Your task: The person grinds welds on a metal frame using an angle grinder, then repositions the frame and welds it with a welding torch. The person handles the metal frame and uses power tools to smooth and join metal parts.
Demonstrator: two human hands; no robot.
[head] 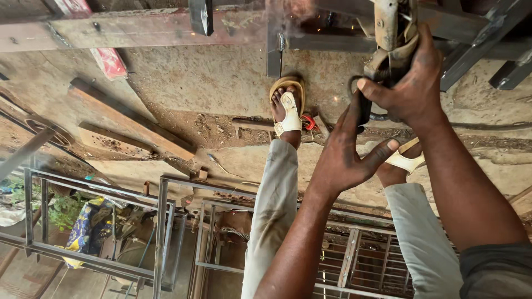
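My right hand is shut around a worn welding electrode holder at the top right. The holder points up at a dark steel frame. Smoke and a few sparks show by the frame's upright bar. My left hand reaches up just below. Its fingers lie flat against the holder's black handle and its thumb is spread apart. A black cable runs off to the right from the handle.
My two legs in light trousers stand on dirt ground, with a sandalled foot under the frame. Rusty steel bars lie on the ground at left. Welded grey frames and a metal grille stand below.
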